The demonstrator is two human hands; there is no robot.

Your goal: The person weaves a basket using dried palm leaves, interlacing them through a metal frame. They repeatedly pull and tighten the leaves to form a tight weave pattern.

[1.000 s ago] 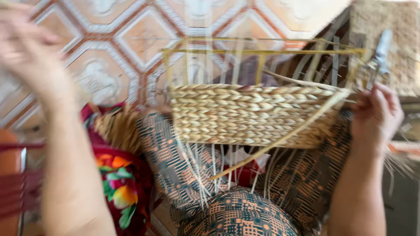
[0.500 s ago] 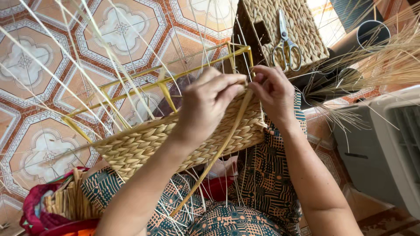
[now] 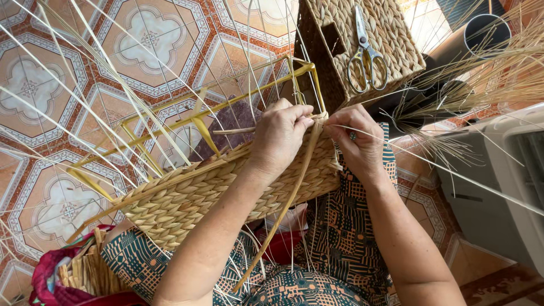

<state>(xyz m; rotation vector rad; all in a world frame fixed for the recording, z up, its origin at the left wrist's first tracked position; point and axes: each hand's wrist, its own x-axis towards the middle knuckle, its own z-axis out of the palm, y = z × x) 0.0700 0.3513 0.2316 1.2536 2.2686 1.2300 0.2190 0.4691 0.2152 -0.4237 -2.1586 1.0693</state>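
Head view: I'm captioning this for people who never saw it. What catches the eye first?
A half-woven basket on a yellow frame lies across the lap, left hand and right hand working a strand at its rim. Scissors rest on a finished basket above.

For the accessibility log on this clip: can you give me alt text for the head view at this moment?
Seen from above, a person's left hand and right hand pinch straw strands at the rim of a half-woven basket on a yellow wire frame, resting on their patterned lap. Scissors lie on a finished woven box over a patterned tile floor.
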